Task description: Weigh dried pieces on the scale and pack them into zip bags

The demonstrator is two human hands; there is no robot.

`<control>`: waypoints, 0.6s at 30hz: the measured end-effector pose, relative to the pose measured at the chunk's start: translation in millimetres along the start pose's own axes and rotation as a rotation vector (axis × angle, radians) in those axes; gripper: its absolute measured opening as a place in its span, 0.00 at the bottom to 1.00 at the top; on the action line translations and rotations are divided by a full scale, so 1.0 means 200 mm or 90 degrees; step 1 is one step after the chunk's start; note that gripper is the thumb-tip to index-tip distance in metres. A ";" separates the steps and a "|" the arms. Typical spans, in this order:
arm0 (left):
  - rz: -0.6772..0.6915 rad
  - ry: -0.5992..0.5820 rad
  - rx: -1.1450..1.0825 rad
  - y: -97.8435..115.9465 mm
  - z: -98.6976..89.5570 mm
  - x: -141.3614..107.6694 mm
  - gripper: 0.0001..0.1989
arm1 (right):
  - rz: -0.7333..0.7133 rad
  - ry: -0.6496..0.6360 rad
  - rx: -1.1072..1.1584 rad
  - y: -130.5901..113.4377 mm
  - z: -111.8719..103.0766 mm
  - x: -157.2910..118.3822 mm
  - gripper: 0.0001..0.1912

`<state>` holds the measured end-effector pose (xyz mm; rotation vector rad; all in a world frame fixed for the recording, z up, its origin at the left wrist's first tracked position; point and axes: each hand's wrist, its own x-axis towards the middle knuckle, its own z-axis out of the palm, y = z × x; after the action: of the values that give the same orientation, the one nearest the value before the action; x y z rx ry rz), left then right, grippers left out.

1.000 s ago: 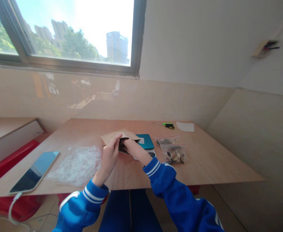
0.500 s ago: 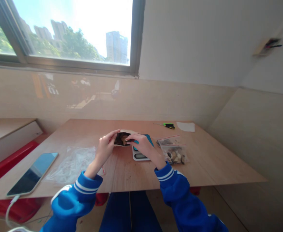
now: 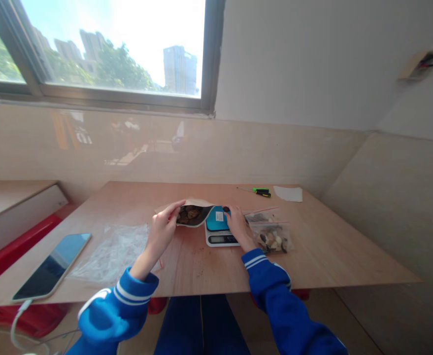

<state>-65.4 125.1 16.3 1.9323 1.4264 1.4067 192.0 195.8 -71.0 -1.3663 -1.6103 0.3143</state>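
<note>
My left hand (image 3: 164, 223) pinches the left edge of a paper bag (image 3: 197, 203), whose mouth gapes and shows brown, dried-looking pieces (image 3: 189, 214) inside a dark lining. To its right lies a white kitchen scale (image 3: 212, 239) with a blue platform (image 3: 216, 224) that bears a small white label. My right hand (image 3: 237, 224) is over the scale's right side, its fingertips closed around a small dark piece (image 3: 226, 209) above the platform. The piece's exact kind is too small to tell.
Right of the scale lie zip bags (image 3: 273, 239) of pale and dark pieces. Behind them are screwdrivers (image 3: 262, 192) and a white paper (image 3: 288, 194). Clear plastic bags (image 3: 115, 251) and a phone (image 3: 51, 266) with a white cable (image 3: 16, 318) lie on the table's left.
My right hand has come out of the paper bag's mouth and moved right, over the scale, with a small dark piece. My left hand has stayed on the bag's edge.
</note>
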 end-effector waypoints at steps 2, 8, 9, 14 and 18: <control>0.004 0.001 0.000 0.00 0.00 0.00 0.17 | -0.034 -0.048 -0.016 0.01 0.04 0.02 0.16; 0.002 0.000 0.010 0.00 -0.01 -0.01 0.16 | -0.085 -0.066 -0.037 -0.13 -0.03 -0.04 0.26; 0.001 0.001 0.007 0.00 0.00 -0.01 0.16 | -0.098 -0.022 -0.020 -0.18 -0.06 -0.07 0.26; 0.004 -0.002 -0.022 0.02 0.06 -0.04 0.16 | -0.271 -0.078 0.090 -0.54 -0.13 -0.21 0.23; 0.010 -0.004 -0.038 0.03 0.11 -0.09 0.17 | -0.277 -0.331 -0.070 -0.65 -0.01 -0.17 0.25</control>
<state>-42.9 113.1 1.9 1.9133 1.3544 1.4316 110.2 120.6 5.9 -1.0173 -2.3345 0.3363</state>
